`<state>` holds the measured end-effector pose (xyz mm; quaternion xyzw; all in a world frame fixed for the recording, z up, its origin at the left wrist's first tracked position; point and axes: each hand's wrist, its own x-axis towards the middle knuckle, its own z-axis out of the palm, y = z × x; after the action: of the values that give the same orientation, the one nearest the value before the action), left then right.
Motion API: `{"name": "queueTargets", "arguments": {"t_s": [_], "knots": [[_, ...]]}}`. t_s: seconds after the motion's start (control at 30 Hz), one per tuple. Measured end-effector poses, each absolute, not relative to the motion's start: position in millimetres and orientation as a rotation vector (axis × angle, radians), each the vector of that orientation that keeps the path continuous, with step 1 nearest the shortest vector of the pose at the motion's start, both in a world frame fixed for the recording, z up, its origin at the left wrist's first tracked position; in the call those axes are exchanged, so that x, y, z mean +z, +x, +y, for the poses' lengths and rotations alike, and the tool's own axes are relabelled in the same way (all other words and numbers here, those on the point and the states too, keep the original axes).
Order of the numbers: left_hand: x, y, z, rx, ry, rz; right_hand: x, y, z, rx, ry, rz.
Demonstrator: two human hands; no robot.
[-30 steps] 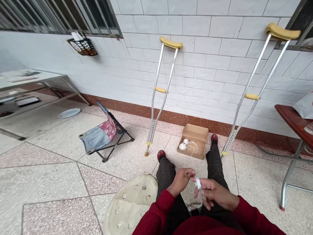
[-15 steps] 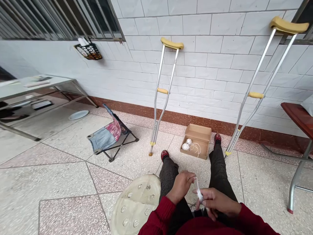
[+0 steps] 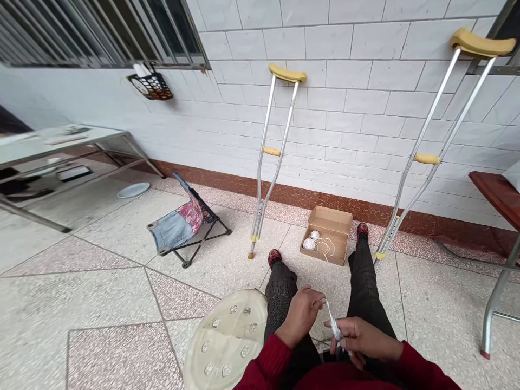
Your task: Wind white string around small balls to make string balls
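Observation:
My left hand (image 3: 303, 315) is closed, pinching white yarn between thumb and fingers above my left thigh. From that pinch a short taut length of yarn (image 3: 329, 312) slants down to my right hand (image 3: 361, 338). The right fingers are closed around a small white bundle of wound yarn (image 3: 336, 330). Past my hands, an open cardboard box (image 3: 339, 254) stands on the floor between my feet. Inside it lie a larger ball of white yarn (image 3: 309, 245), a smaller ball (image 3: 314, 235) and loose loops of strand.
Two crutches (image 3: 271, 151) (image 3: 426, 158) lean against the tiled wall. A folding stool (image 3: 173, 230) stands to the left, and a round plastic stool (image 3: 227, 341) is beside my left leg. There is a metal-legged table (image 3: 93, 134) at far left and a red-topped one (image 3: 493, 192) at right.
My right hand has shifted slightly right and down, and the yarn between my hands is a little longer. The left hand stays almost in place, still pinching. The view has moved slightly.

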<state>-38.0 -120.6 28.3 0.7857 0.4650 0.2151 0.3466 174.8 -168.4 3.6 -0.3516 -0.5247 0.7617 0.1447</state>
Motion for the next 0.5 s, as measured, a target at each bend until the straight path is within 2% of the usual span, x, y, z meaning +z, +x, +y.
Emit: {"name": "queueTargets", "arguments": {"t_s": [0.07,0.17,0.33,0.4,0.5], "knots": [[23,-32,-122,0.556,1.973,1.155,26,170,-167,2.198,-0.909,-1.418],[9,-13,-137,0.513,1.87,1.09,46,175,-140,1.964,-0.935,-1.336],[7,-8,-153,0.386,1.939,1.085,11,192,-112,1.494,-1.325,-1.523],[18,-19,-148,0.458,1.991,1.121,-9,192,-126,1.516,-1.388,-1.644],[34,-37,-130,0.582,2.021,1.189,-15,182,-159,1.831,-1.249,-1.703]]}}
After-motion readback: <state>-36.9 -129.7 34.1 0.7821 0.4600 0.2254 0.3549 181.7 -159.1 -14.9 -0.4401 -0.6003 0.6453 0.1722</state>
